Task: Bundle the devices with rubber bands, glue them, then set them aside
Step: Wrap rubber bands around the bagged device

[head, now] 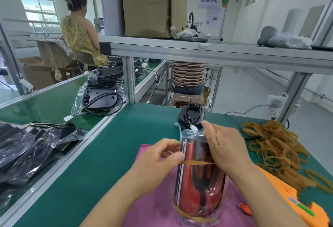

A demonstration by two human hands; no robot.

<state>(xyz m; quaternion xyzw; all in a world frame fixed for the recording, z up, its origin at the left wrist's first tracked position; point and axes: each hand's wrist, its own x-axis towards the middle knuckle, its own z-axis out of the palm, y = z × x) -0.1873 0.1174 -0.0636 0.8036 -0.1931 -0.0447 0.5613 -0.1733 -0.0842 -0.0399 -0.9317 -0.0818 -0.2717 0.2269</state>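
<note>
A red and black device in a clear plastic bag (200,181) lies lengthwise on a pink cloth (156,207) in front of me. One tan rubber band (197,163) is stretched across its middle, and a second band (189,216) wraps its near end. My left hand (158,160) pinches the stretched band at the device's left edge. My right hand (223,143) grips the device's right side near the far end, thumb raised, over the band's other end.
A heap of loose rubber bands (277,151) lies to the right, with an orange glue gun (297,203) nearer me. Another black device with a cable (191,116) sits beyond. Bagged devices (30,147) are stacked at left. Two people sit at benches beyond.
</note>
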